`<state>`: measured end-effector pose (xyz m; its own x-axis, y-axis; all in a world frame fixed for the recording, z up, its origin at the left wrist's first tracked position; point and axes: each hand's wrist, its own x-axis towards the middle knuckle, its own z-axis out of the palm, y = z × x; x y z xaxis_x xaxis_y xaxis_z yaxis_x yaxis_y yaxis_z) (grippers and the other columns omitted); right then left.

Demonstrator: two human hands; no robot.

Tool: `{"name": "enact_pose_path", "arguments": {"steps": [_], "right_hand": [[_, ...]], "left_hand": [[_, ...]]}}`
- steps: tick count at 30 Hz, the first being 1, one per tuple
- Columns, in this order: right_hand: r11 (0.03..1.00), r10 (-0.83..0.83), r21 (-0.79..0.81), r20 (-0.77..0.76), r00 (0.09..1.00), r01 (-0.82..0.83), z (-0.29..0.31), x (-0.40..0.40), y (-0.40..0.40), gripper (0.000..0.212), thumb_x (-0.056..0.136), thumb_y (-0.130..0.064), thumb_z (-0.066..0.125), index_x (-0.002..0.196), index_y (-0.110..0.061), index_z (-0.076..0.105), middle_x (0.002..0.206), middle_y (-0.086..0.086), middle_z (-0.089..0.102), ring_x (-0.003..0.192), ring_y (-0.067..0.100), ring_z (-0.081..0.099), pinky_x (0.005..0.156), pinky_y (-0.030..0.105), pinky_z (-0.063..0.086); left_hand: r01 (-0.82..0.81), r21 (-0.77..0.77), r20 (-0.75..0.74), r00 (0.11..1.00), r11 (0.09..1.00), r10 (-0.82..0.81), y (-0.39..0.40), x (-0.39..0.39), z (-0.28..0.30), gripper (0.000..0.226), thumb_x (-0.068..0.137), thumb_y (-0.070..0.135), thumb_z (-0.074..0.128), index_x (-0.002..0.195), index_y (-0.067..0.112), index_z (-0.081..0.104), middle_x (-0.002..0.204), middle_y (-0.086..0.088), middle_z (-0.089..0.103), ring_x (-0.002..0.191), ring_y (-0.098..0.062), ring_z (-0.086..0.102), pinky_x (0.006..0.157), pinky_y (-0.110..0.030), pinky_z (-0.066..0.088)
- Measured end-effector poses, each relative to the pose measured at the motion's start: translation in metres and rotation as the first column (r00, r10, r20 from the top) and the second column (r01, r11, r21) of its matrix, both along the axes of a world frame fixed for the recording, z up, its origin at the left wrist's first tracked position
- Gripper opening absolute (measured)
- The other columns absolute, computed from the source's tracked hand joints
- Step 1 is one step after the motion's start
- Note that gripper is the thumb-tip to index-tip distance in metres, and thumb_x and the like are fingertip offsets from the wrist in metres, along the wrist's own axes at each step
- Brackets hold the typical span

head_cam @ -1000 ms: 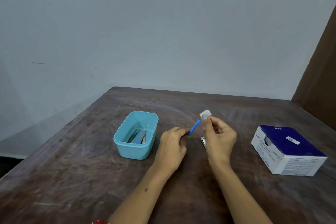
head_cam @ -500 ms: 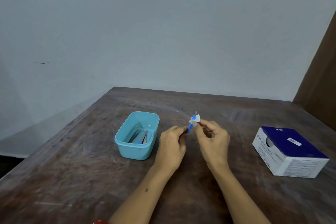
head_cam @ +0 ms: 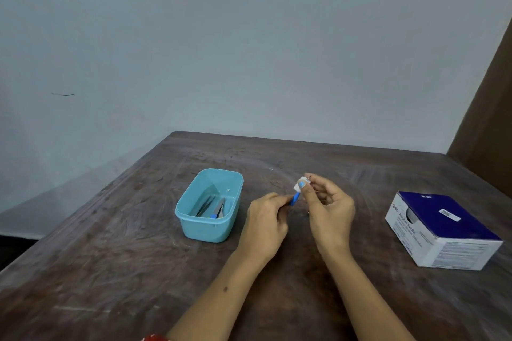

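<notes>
A dark, scuffed wooden table (head_cam: 110, 271) fills the lower half of the frame, with a plain pale wall behind it.

At centre left stands an open teal plastic tub (head_cam: 205, 230). Several slim metal instruments (head_cam: 213, 206) lie inside it, one with a blue part.

Just right of the tub, near the middle of the frame, the person's left hand (head_cam: 264, 225) is curled, its fingertips pinching the lower end of a thin blue-handled tool (head_cam: 295, 199). The tool slants up and to the right, off the table, bridging the small gap between the two hands.

The upper end of the tool is hidden inside a small white swab pad (head_cam: 299, 185). The right hand (head_cam: 331, 210) pinches this pad round the tip between thumb and fingers, the other fingers loosely curled.

At far right, well apart from the hands, sits a blue and white box of alcohol swabs (head_cam: 443, 230).

The wiping of this tool appears to be under way rather than finished. Setting it down, likely in the tub with the others, seems to be what remains. Whether the tools in the tub are already cleaned cannot be told.
</notes>
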<state>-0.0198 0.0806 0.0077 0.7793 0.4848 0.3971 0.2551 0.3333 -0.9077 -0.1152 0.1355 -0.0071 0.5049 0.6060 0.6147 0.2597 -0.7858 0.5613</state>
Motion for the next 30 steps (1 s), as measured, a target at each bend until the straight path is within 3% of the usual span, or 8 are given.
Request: {"name": "enact_pose_path", "arguments": {"steps": [6,8,11,16,22,26,30], "right_hand": [[0.996,0.081,-0.036,-0.106,0.991,-0.085,-0.001,-0.003,0.0,0.017,0.076,-0.009,0.076,0.082,-0.024,0.072,0.079,-0.002,0.074,0.075,0.011,0.07,0.073,0.031,0.056],[0.998,0.066,0.005,-0.148,0.987,-0.066,0.002,-0.002,-0.001,0.019,0.075,-0.007,0.076,0.087,-0.021,0.071,0.083,0.003,0.074,0.074,0.009,0.069,0.07,0.027,0.055],[0.998,-0.01,0.062,-0.163,0.987,0.02,0.007,0.0,-0.003,0.033,0.073,-0.007,0.078,0.096,-0.027,0.065,0.074,-0.003,0.074,0.072,0.006,0.068,0.069,0.017,0.051],[0.995,0.01,0.1,-0.173,0.985,0.007,0.007,-0.005,-0.002,0.043,0.072,-0.003,0.078,0.098,-0.028,0.056,0.072,-0.003,0.074,0.074,0.009,0.07,0.069,0.019,0.052],[0.986,-0.009,0.16,-0.193,0.981,0.04,0.009,-0.001,-0.003,0.05,0.074,0.001,0.075,0.098,-0.032,0.046,0.075,0.004,0.073,0.081,0.027,0.07,0.078,0.042,0.056],[0.987,0.028,0.161,-0.18,0.983,0.002,0.011,-0.006,-0.003,0.05,0.073,0.003,0.075,0.097,-0.029,0.046,0.077,0.007,0.072,0.079,0.027,0.07,0.072,0.03,0.057],[0.98,-0.017,0.191,-0.183,0.983,0.052,0.013,-0.004,-0.004,0.052,0.072,0.003,0.076,0.098,-0.03,0.045,0.077,0.007,0.072,0.078,0.022,0.07,0.077,0.03,0.055]], "left_hand": [[-0.037,-0.002,0.038,0.999,0.999,0.037,0.003,0.0,-0.001,0.025,0.085,0.003,0.058,0.105,0.013,0.07,0.082,-0.004,0.067,0.072,-0.012,0.06,0.068,-0.029,0.051],[-0.021,-0.027,0.003,1.0,0.999,0.021,0.002,-0.001,-0.001,0.028,0.087,0.004,0.057,0.109,0.014,0.069,0.088,-0.004,0.068,0.077,-0.011,0.06,0.073,-0.026,0.052],[0.005,-0.045,-0.035,0.999,0.999,-0.006,0.0,0.0,0.001,0.031,0.088,0.004,0.056,0.114,0.015,0.067,0.094,-0.003,0.068,0.082,-0.009,0.059,0.076,-0.018,0.049],[-0.014,-0.009,-0.009,1.0,1.0,0.014,0.001,-0.002,0.001,0.03,0.086,0.003,0.058,0.112,0.014,0.068,0.091,-0.003,0.068,0.079,-0.009,0.06,0.073,-0.018,0.048],[-0.033,0.044,-0.037,0.999,0.998,0.035,0.0,0.0,0.001,0.03,0.087,0.003,0.057,0.112,0.013,0.067,0.088,-0.003,0.066,0.073,-0.005,0.054,0.065,-0.007,0.038],[-0.051,0.054,-0.011,0.999,0.997,0.052,0.002,-0.002,0.001,0.031,0.085,0.002,0.057,0.111,0.014,0.069,0.085,-0.004,0.067,0.073,-0.012,0.059,0.066,-0.022,0.047],[-0.037,0.051,-0.022,0.999,0.998,0.038,0.0,0.0,0.001,0.03,0.087,0.003,0.057,0.113,0.013,0.068,0.088,-0.003,0.067,0.074,-0.009,0.058,0.066,-0.014,0.043]]}}
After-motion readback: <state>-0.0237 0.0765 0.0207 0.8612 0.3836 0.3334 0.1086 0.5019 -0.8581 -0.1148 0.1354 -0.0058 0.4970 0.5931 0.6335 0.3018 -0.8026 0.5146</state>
